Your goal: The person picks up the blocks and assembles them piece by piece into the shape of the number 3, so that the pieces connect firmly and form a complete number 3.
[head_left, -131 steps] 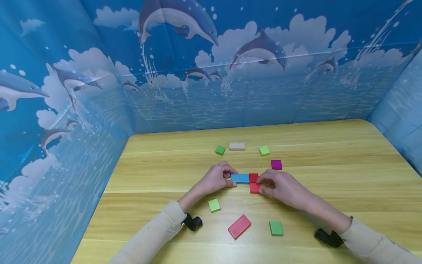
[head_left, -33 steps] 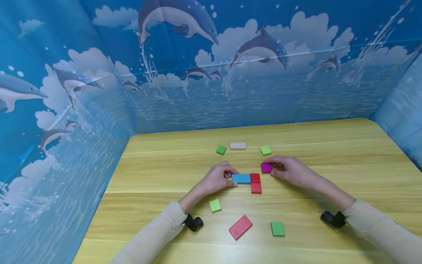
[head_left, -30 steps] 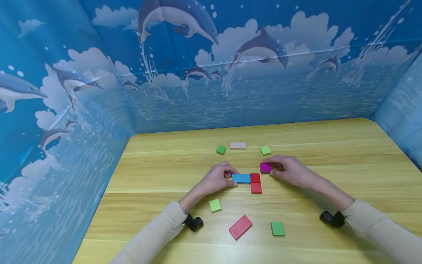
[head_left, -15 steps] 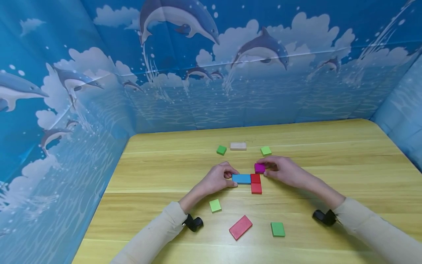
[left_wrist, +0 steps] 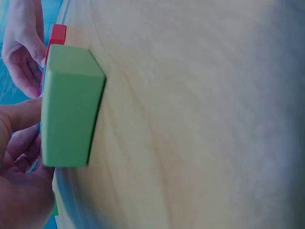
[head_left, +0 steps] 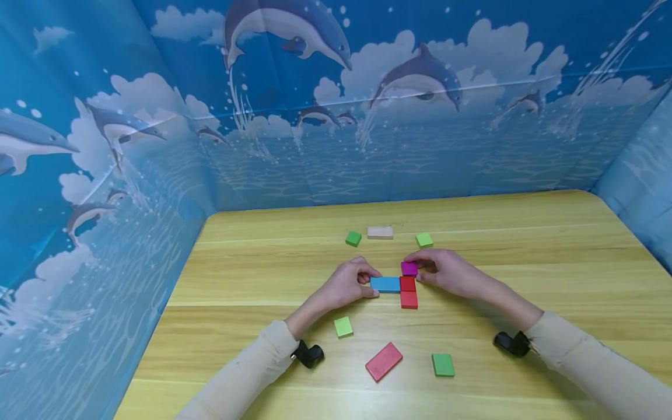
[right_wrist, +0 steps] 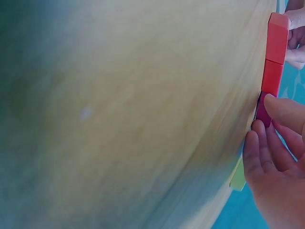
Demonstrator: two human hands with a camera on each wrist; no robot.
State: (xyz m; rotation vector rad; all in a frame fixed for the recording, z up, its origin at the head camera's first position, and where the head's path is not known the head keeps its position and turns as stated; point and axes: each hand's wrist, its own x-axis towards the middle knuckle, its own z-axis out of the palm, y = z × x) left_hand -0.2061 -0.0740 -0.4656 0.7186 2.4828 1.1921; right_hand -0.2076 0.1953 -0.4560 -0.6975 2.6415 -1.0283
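My left hand [head_left: 347, 283] pinches the left end of a flat blue rectangular block [head_left: 385, 284] lying on the table. Against the block's right end sits a red square block [head_left: 407, 283], with a second red square block [head_left: 409, 300] directly in front of it. My right hand [head_left: 446, 272] holds a magenta square block [head_left: 409, 269] between thumb and fingers at the far edge of the nearer-to-back red block. In the right wrist view the magenta block [right_wrist: 263, 110] lines up with the two red ones, partly covered by the thumb.
Behind the hands lie a dark green block [head_left: 353, 238], a pale wooden block [head_left: 380, 233] and a light green block [head_left: 424, 240]. Nearer the front are another light green block [head_left: 343, 327], a pinkish-red rectangular block [head_left: 384, 361] and a green square block [head_left: 443, 364].
My right hand has let go of the red blocks, taken hold of the magenta block and brought it left to the far side of the red pair. The left hand stays on the blue block.
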